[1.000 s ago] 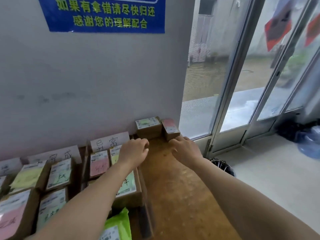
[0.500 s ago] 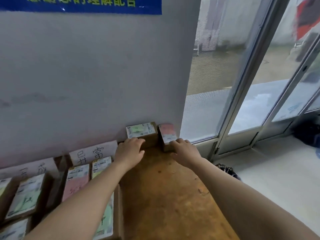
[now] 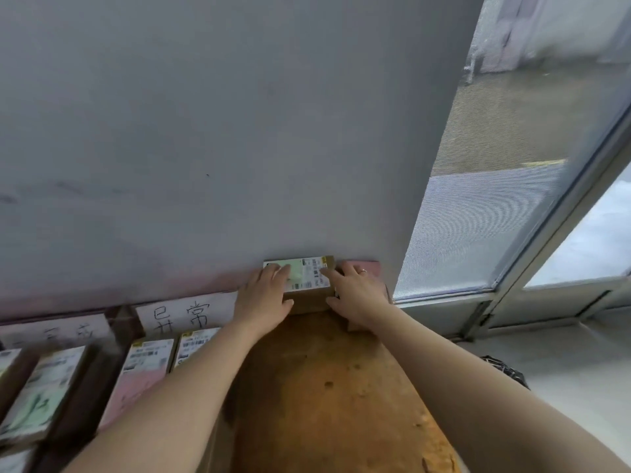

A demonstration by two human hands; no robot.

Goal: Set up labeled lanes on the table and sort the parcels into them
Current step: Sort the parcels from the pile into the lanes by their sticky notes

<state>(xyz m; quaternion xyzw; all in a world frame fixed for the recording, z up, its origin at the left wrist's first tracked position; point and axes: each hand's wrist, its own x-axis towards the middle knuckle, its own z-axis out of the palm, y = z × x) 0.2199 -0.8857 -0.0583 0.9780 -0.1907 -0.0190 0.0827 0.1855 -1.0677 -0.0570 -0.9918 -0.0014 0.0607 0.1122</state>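
Observation:
A small cardboard parcel with a green-tinted label [image 3: 309,276] sits against the wall at the far end of the wooden table [image 3: 327,387]. My left hand [image 3: 264,297] clasps its left side, fingers over the label. My right hand [image 3: 355,297] grips its right side and partly covers a second parcel with a pink label [image 3: 370,268] beside it. To the left, a handwritten paper lane label [image 3: 186,314] leans on the wall, with pink-labelled [image 3: 136,380] and green-labelled [image 3: 41,394] parcels lined up below it.
A grey wall [image 3: 205,131] rises right behind the parcels. Glass doors with a metal frame [image 3: 532,268] stand to the right. A dark basket [image 3: 505,370] sits on the pale floor beside the table. Another paper label [image 3: 58,331] leans at far left.
Both hands have reached forward from the table's middle to the wall and closed on the green-labelled parcel. The view has tilted toward the wall.

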